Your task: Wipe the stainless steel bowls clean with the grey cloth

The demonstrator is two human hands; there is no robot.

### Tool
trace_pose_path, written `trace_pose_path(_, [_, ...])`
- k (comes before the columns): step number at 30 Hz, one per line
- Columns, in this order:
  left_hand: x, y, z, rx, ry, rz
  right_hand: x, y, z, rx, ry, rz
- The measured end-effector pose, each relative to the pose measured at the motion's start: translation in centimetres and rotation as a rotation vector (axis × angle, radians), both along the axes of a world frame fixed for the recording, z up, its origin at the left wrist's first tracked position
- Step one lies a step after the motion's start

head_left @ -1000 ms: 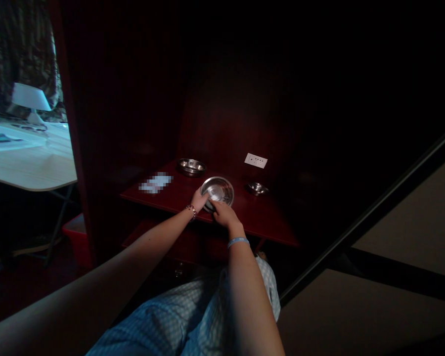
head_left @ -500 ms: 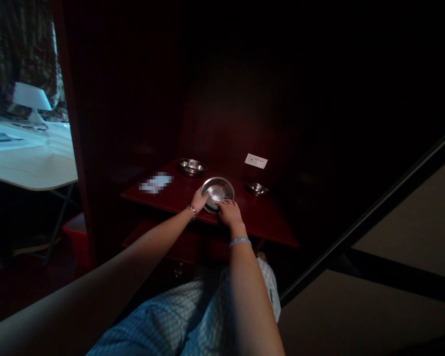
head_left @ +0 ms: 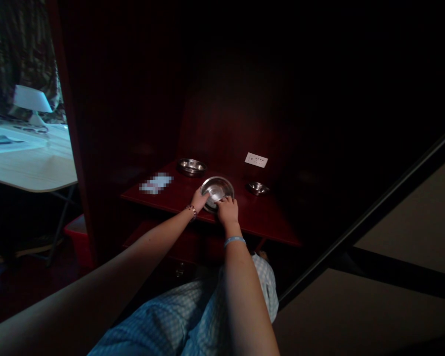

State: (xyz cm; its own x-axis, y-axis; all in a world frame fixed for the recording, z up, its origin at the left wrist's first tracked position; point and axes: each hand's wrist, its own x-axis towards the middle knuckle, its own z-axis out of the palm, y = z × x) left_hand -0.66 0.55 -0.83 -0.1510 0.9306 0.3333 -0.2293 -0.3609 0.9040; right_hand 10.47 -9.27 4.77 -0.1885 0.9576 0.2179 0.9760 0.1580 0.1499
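Note:
A shiny steel bowl (head_left: 218, 186) is tilted toward me at the front edge of a dark red shelf (head_left: 265, 215). My left hand (head_left: 199, 200) grips its left rim, with the thumb reaching over the inside. At the near right side of the bowl is my right hand (head_left: 228, 210), its fingers curled down over the inside by the rim. Whatever these fingers may hold is hidden by the hand. Behind and to the left sits a wider steel bowl or stack of bowls (head_left: 191, 168). A small steel bowl (head_left: 258, 188) stands to the right.
A blurred-out pale item (head_left: 156, 183) lies on the shelf's left part. On the back wall is a white socket plate (head_left: 256, 159). Dark panels enclose the shelf. Farther left stand a light table (head_left: 33, 165) with a lamp (head_left: 32, 99) and a red bin (head_left: 79, 237).
My right hand and forearm have shifted slightly left along the bowl. The bowl and my left hand stay nearly in the same place.

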Motion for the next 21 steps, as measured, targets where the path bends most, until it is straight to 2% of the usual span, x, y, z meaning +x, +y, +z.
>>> trace_pose_path(6, [-0.03, -0.14, 0.12, 0.009, 0.009, -0.014, 0.13, 0.17, -0.17, 0.086, 0.023, -0.105])
trace_pose_path(14, [0.08, -0.15, 0.14, 0.012, 0.005, -0.009, 0.09, 0.37, -0.32, 0.173, 0.028, -0.057])
trace_pose_path(18, [0.01, -0.13, 0.15, 0.005, 0.017, -0.018, 0.09, 0.33, -0.16, 0.265, 0.087, -0.172])
trace_pose_path(21, [0.01, -0.20, 0.22, 0.006, 0.014, -0.009, 0.13, 0.27, -0.03, 0.259, 0.099, -0.221])
